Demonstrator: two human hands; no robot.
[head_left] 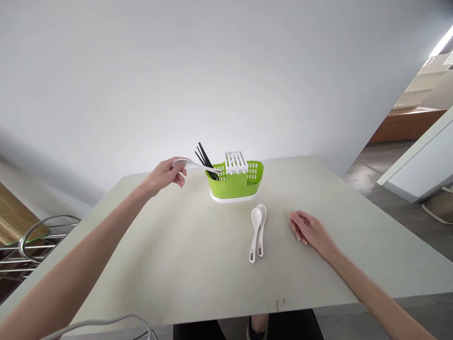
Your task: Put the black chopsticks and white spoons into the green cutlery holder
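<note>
My left hand point(169, 172) is closed on the bowl end of a white spoon point(198, 165). The spoon's handle points right, its end in front of the left part of a green cutlery basket point(231, 188); whether it touches the rim I cannot tell. Several black chopsticks point(203, 157) lean in that left part. A white slotted piece point(236, 162) sits across the basket's middle. Two white spoons point(255, 222) lie partly overlapping on the table in front of the basket. To their right my right hand point(307, 229) rests on the table, fingers curled, and what they hold, if anything, is hidden.
The pale table point(198, 274) stands against a white wall point(219, 85). At the left is a metal rack point(38, 245). A grey cable point(102, 322) runs along the near left edge. White furniture point(424, 156) stands on the floor at the right.
</note>
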